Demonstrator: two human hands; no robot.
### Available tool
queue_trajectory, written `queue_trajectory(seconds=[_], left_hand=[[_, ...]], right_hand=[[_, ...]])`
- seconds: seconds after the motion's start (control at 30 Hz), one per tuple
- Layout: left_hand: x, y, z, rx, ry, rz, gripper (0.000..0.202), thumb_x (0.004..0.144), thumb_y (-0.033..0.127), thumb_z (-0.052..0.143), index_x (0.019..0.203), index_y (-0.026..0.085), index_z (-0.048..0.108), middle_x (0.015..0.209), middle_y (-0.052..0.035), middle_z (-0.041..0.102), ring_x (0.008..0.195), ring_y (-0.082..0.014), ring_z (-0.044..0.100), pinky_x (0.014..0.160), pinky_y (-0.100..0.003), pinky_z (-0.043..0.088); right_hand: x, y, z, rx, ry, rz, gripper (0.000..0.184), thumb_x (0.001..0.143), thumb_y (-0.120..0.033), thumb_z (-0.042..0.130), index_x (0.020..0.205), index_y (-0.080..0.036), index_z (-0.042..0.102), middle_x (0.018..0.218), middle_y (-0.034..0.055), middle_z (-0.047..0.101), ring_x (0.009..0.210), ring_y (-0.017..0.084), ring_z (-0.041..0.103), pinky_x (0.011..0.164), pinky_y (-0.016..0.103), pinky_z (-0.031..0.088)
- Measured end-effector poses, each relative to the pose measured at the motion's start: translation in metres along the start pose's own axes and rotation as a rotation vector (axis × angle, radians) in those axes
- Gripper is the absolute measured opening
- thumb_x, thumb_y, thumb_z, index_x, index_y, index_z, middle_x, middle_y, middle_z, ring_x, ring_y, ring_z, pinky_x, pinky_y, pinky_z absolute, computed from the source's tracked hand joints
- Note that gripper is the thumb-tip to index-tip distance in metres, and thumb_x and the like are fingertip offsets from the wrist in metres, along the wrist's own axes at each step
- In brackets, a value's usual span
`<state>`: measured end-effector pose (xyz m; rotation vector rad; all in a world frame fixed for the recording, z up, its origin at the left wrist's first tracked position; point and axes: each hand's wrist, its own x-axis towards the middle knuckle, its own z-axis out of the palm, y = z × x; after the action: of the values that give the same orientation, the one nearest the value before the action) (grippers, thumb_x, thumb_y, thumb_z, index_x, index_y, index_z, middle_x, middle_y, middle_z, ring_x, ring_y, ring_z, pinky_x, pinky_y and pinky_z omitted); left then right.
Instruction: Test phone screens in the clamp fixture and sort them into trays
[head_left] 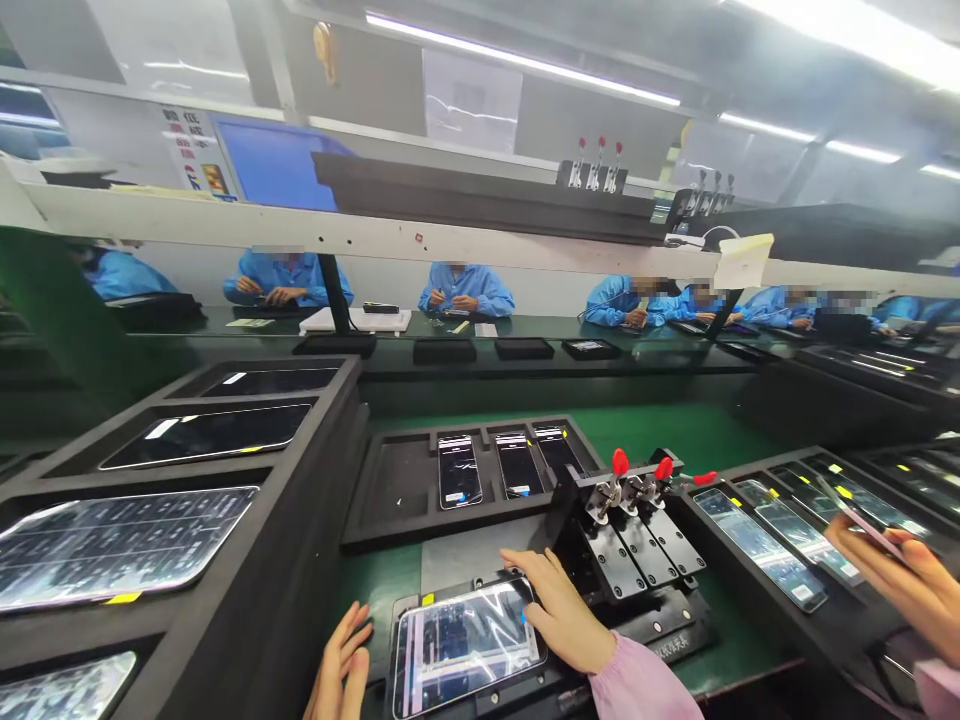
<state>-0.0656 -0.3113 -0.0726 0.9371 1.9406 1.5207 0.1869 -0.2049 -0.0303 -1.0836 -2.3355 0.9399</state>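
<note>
A smartphone point(469, 645) with a lit, reflective screen and a yellow tab at its far edge lies over a black fixture at the bottom middle. My right hand point(561, 605), in a pink sleeve, grips its right end, the thumb by the near side and the fingers over the far corner. To the left of the phone, my left hand point(341, 662) is raised with its fingers apart, holding nothing. Just beyond my right hand stands a black clamp fixture point(637, 545) with red-tipped toggle levers and three black plates.
Behind the fixture sits a black foam tray point(390, 520) with three phones. Stacked trays point(292, 530) with phones rise at left. At right, a co-worker's hand point(900, 570) holds a phone above another phone tray point(787, 600). Co-workers in blue sit across the green bench point(675, 425).
</note>
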Motion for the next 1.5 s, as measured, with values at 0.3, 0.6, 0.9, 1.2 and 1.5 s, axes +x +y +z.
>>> queue_trajectory(seconds=[0.3,0.6,0.9,1.2,1.5], left_hand=[[-0.002,-0.005,0.000,-0.013,-0.011,0.018,0.058,0.082,0.060,0.033,0.127,0.024,0.039,0.124,-0.0073,0.052,0.111,-0.0272,0.051,0.103,-0.049,0.028],[-0.005,-0.002,-0.012,-0.016,-0.135,0.022,0.051,0.086,0.054,0.033,0.127,0.024,0.035,0.130,-0.0070,0.045,0.116,-0.0239,0.047,0.103,-0.044,0.031],[-0.007,-0.001,-0.012,-0.061,-0.098,0.024,0.049,0.085,0.053,0.034,0.125,0.024,0.037,0.129,-0.0085,0.046,0.113,-0.0246,0.049,0.099,-0.045,0.035],[-0.006,-0.002,-0.010,-0.056,-0.045,0.039,0.049,0.083,0.054,0.036,0.122,0.024,0.041,0.126,-0.0078,0.050,0.107,-0.0241,0.055,0.095,-0.042,0.040],[-0.001,-0.013,-0.005,-0.080,0.055,0.041,0.047,0.083,0.054,0.035,0.117,0.023,0.044,0.122,-0.0091,0.053,0.101,-0.0243,0.058,0.087,-0.040,0.044]], right_hand=[[0.001,0.006,0.005,-0.218,-0.103,-0.055,0.073,0.073,-0.010,0.034,0.138,-0.040,0.016,0.124,0.0013,0.040,0.119,0.018,0.035,0.104,0.057,0.005],[0.016,-0.048,0.001,-0.111,-0.163,-0.210,0.079,0.076,-0.029,0.049,0.141,-0.030,0.005,0.140,0.0071,0.029,0.127,0.025,0.028,0.103,0.059,0.007],[0.038,-0.076,0.014,-0.323,-0.283,-0.322,0.107,0.045,-0.038,0.075,0.138,-0.030,0.023,0.110,0.0088,0.056,0.094,0.029,0.052,0.094,0.065,0.015],[0.174,-0.110,0.002,0.011,0.151,0.217,0.102,0.048,-0.049,0.075,0.134,-0.021,0.028,0.099,0.0053,0.058,0.084,0.020,0.058,0.078,0.034,0.045],[0.291,-0.097,0.055,-0.142,0.163,0.445,0.093,0.052,-0.042,0.076,0.125,-0.003,0.032,0.111,0.0249,0.051,0.104,0.033,0.052,0.081,0.046,0.042]])
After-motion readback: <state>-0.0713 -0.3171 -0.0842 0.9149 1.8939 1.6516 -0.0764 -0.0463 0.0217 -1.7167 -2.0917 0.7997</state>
